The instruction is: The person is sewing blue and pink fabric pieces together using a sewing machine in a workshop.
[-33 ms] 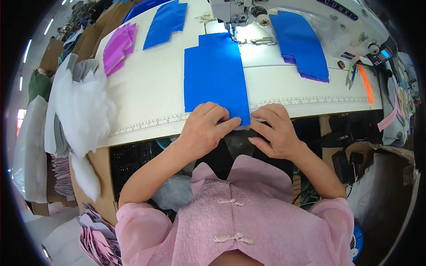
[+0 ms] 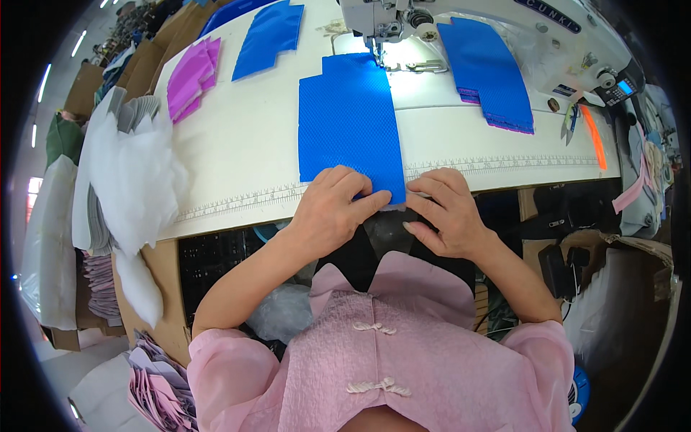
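At the near edge of the white table (image 2: 237, 144), both my hands flank the lower end of a blue textured panel (image 2: 349, 126), which lies flat with its far end at the lit sewing-machine head (image 2: 367, 21). Compared with the preceding view, neither panel nor hands show a clear shift; I judge the work to be at a brief hold, the panel being steadied rather than fed. My left hand (image 2: 331, 205) bears on the panel's near edge, fingers curled, thumb pointing toward the right corner; whether it pinches the cloth cannot be told. My right hand (image 2: 448, 214) is loosely spread, thumb parted from the fingers, tips just beside that corner; contact is uncertain. To the right lie stacked blue pieces (image 2: 489, 75) and, farther out, snips (image 2: 569, 126) and an orange strip (image 2: 594, 138). To the left lie another blue piece (image 2: 270, 39), magenta pieces (image 2: 191, 81) and white wadding (image 2: 140, 173) hanging past the table. A metal guide (image 2: 425, 67) stands close to the panel's far right corner and, I judge, limits movement there; the left-hand pieces lie well apart.
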Available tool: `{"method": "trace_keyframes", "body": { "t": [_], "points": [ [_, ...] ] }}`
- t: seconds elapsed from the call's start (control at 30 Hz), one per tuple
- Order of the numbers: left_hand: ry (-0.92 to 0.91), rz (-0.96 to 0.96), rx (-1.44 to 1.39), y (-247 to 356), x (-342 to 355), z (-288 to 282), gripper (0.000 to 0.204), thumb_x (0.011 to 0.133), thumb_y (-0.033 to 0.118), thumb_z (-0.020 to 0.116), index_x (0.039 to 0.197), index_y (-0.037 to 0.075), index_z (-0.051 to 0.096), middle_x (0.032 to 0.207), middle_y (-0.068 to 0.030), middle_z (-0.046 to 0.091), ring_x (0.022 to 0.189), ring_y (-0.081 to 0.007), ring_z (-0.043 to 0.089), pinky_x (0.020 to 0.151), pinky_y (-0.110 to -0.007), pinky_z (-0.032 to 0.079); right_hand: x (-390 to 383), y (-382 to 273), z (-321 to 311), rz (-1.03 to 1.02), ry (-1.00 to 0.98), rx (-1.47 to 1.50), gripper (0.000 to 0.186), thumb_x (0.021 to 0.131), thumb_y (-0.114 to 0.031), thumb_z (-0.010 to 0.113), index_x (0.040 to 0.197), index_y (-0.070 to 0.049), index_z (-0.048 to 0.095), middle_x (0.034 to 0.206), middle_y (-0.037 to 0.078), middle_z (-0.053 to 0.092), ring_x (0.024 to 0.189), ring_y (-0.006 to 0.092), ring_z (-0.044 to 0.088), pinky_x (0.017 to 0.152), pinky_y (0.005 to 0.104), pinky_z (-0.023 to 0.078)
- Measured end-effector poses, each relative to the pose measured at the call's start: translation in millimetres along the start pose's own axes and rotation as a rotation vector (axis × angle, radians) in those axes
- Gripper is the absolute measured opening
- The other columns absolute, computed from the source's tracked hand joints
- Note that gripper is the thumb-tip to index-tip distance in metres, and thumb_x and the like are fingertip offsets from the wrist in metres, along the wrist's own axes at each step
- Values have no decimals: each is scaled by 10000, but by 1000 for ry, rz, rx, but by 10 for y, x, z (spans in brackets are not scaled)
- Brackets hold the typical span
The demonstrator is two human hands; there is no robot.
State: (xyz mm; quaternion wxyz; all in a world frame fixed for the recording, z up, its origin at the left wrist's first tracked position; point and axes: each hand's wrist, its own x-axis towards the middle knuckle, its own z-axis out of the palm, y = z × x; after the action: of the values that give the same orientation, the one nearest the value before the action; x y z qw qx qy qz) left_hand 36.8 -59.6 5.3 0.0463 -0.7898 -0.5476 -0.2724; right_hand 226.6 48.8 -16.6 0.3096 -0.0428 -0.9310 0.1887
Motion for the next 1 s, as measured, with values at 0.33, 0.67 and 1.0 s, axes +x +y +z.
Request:
{"method": "trace_keyframes", "body": {
  "t": [0.33, 0.67, 1.0],
  "points": [
    [29, 41, 11, 3, -3, 49, 298, 603, 47, 595, 889, 103, 654, 824, -35, 536, 794, -206, 522, 659, -318, 407, -12, 21, 39, 10, 64, 26, 283, 619, -83, 669, 881, -35, 573, 962, 91, 556, 907, 268, 507, 793, 383, 404],
    [103, 133, 71, -3, -25, 97, 291, 608, 96, 619, 897, 92, 648, 838, -41, 539, 810, -199, 514, 644, -316, 401, 2, 29, 189, -20, 244, -85, 323, 589, -47, 686, 894, -48, 582, 934, 74, 566, 847, 245, 525, 721, 353, 417],
    [132, 154, 22, -2, -1, 126, 260, 625, 87, 641, 885, 76, 641, 829, -50, 536, 785, -202, 516, 630, -317, 413, 29, 24, 206, -1, 279, -77, 228, 624, -68, 660, 848, -50, 624, 879, 56, 604, 809, 222, 542, 700, 338, 415]
  ]
}}
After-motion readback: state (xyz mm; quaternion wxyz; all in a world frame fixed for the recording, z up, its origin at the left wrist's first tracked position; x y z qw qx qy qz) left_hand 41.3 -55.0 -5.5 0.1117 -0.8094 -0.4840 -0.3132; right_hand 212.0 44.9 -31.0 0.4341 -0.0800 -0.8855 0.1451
